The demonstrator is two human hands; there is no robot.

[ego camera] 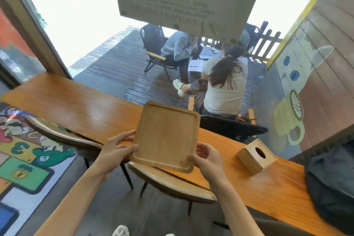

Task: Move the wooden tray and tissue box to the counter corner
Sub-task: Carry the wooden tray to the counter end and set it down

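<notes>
Both hands grasp the wooden tray (165, 136) at its near corners, left hand (115, 151) and right hand (207, 159), tilted above the bench (76, 109). The tissue box (256, 156) rests on the bench to the right, nearest the right hand.

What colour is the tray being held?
Light natural wood tan, plain, no pattern, on the wooden tray; the head view shows it.
</notes>
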